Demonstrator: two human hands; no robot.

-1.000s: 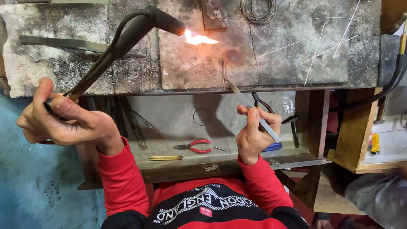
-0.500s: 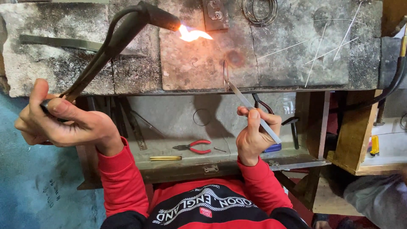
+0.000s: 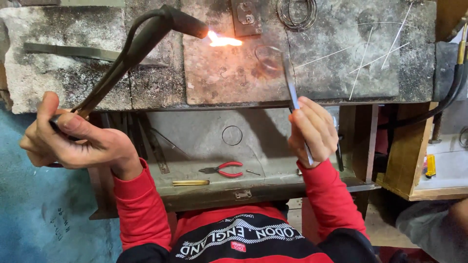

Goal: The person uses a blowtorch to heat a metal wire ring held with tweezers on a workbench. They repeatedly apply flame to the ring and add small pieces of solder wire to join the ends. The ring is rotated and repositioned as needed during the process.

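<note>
**Torch in my left hand, tweezers in my right, over the firebrick**

My left hand [image 3: 73,139] sits low and out to the left, wrist bent, red sleeve running back toward my chest. The fingers are clenched round the handle end of the torch [image 3: 131,53], thumb laid across the top. From my grip the torch's long dark body climbs up and to the right over the grey firebrick slab [image 3: 341,63], then bends so its nozzle points right. The flame [image 3: 224,40] shoots out rightward from the nozzle, short and orange-white, well beyond my fingers.

My right hand [image 3: 312,129] is raised in front of the slab's near edge, forearm rising from the lower right. Its fingers are pinched round a slim pair of metal tweezers [image 3: 291,87]. The long axis runs nearly upright, leaning slightly left at the top; the tip reaches over the brick beside a thin wire ring [image 3: 268,57] lying there, just right of the flame. Whether the tip touches the ring I cannot tell. The lower end pokes out beneath my palm.

Below, on the bench shelf [image 3: 204,141], lie red-handled pliers [image 3: 222,169] and a small brass rod [image 3: 190,183], well apart from both hands.
</note>
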